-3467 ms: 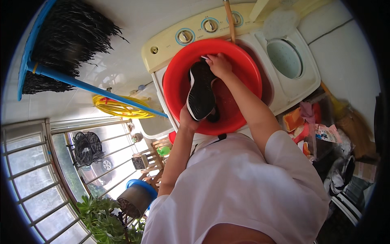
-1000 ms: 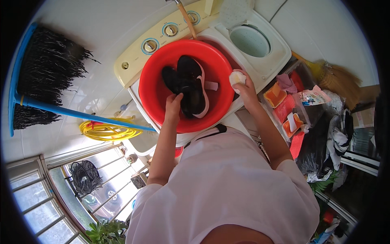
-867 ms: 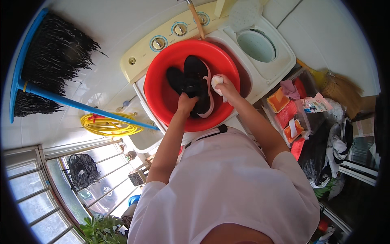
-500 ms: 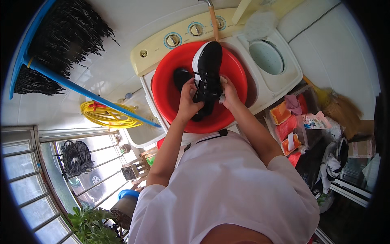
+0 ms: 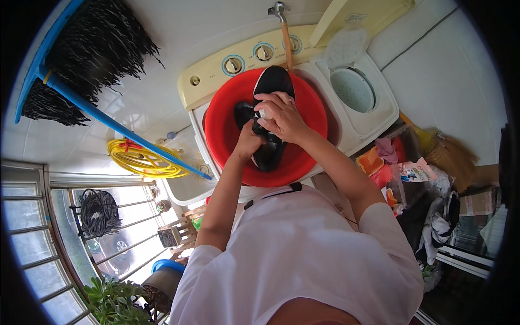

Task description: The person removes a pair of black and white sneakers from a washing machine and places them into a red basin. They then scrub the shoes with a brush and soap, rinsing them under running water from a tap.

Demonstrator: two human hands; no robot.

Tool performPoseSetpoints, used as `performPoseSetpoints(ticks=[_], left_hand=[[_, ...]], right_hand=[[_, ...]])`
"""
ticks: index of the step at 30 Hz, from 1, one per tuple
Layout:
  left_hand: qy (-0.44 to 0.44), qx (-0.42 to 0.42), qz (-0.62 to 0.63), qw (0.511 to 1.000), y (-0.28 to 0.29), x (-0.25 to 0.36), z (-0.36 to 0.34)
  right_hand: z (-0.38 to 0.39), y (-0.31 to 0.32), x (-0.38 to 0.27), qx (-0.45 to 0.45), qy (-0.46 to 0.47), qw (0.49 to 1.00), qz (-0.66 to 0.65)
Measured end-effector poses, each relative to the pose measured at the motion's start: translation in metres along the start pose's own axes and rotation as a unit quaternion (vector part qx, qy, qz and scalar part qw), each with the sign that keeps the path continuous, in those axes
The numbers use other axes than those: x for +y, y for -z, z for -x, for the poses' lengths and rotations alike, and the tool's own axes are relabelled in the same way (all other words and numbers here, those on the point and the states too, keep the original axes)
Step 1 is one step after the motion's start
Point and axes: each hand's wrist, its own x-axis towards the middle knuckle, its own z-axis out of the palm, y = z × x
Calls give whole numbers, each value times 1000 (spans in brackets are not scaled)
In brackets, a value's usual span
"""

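Observation:
A black sneaker (image 5: pixel 274 79) with a white sole edge stands toe up in a red basin (image 5: pixel 216 151). My left hand (image 5: pixel 250 142) grips it low on its left side, fingers closed around it. Across the middle of the sneaker lies my right hand (image 5: pixel 284 118), its bent fingers pressing a crumpled white cloth (image 5: pixel 264 114) against the shoe; the cloth is mostly hidden, and could be tissue. A second dark shoe (image 5: pixel 243 114) rests in the basin to the left, partly covered by the first.
The basin sits on a cream washing machine (image 5: pixel 211 76) with its round spin tub (image 5: pixel 352 89) uncovered at right. A tap (image 5: pixel 279 11) with a hose hangs behind. A blue-handled mop (image 5: pixel 108 116) and coiled yellow hose (image 5: pixel 143 160) are at left; a broom (image 5: pixel 449 151) and packages stand right.
My right hand has moved left with the white cloth, from the sneaker's right side onto its middle. The left hand stays on the shoe. The view has shifted slightly.

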Motion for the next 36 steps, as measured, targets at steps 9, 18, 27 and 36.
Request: performPoseSetpoints(ticks=[9, 18, 27, 36], left_hand=[[-26, -53, -49, 997, 1, 25, 5], [-49, 10, -239, 970, -5, 6, 18], [-85, 187, -564, 800, -29, 27, 27], [-113, 245, -598, 754, -35, 30, 36]], right_hand=[[-63, 6, 24, 73, 2, 979, 192], [-57, 7, 37, 51, 124, 976, 172], [-34, -22, 5, -9, 124, 992, 22], [-47, -16, 23, 30, -63, 997, 46]])
